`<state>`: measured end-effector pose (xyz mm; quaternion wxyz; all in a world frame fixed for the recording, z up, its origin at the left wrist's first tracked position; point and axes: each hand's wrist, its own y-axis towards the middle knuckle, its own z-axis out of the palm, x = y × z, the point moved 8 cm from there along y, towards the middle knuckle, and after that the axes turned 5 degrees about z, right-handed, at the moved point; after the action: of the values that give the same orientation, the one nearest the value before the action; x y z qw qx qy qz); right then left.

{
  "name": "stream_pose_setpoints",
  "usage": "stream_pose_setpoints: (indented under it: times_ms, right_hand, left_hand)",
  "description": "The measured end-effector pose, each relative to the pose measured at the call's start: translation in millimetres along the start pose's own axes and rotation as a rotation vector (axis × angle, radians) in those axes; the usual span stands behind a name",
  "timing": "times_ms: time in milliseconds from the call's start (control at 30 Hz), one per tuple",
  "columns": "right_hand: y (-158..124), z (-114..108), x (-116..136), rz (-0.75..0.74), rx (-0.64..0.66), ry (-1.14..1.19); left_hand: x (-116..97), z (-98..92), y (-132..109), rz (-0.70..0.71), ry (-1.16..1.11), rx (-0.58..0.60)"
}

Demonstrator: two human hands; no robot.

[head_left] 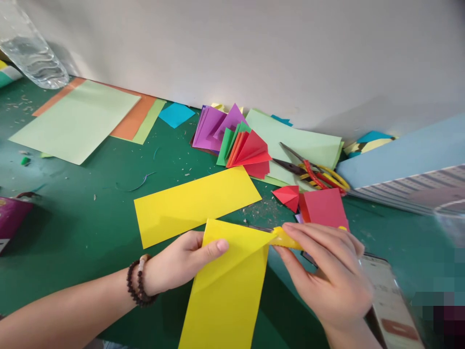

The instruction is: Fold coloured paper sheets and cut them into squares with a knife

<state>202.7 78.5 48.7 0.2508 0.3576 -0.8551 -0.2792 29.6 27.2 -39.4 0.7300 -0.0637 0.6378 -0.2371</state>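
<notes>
One broad green surface point(90, 223) lies beneath everything, and two bare forearms reach over its near side. The left arm enters from the lower left corner and runs up to the right, the wrist almost straight. The right arm rises from the lower right and leans in to the left, its wrist a little bent and the back of the hand facing up.

Between the hands, a folded yellow sheet point(228, 305) slants down to the picture's lower edge. The left hand point(178, 266) pinches its left side, thumb stretched flat on top and the other fingers hidden underneath. The right hand point(334, 271) is partly closed, fingers curved together, gripping a tool between thumb and fingertips at the sheet's upper right corner.

Just beyond the folded sheet, a flat yellow strip point(196, 206) lies near the left hand. A phone point(394, 300) rests beside the right wrist, partly covered. Smaller again is the yellow-handled tool point(286, 238); a thin dark piece shows past the sheet's far edge. Dark beaded bracelets point(136, 286) circle the left wrist.
</notes>
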Motion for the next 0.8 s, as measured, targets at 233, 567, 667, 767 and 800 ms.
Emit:
stream_pose_setpoints:
  times_ms: [233,567,667,767,800]
  right_hand:
    - [-1,2,10,0.002,0.009,0.005]
    - [-3,4,8,0.012,0.005,0.008]
    - [-3,1,3,0.007,-0.008,-0.002]
    - [-3,0,-1,0.013,-0.009,-0.012]
    - [-3,0,-2,0.014,-0.007,-0.012]
  left_hand:
    - [4,0.1,2,0.016,0.136,0.017]
    - [10,3.4,0,-0.017,0.081,0.034]
    - [7,4.4,0,-0.021,0.022,0.04]
    - [3,3.1,0,-0.009,0.026,0.022]
    - [2,2.1,0,-0.004,0.043,0.01]
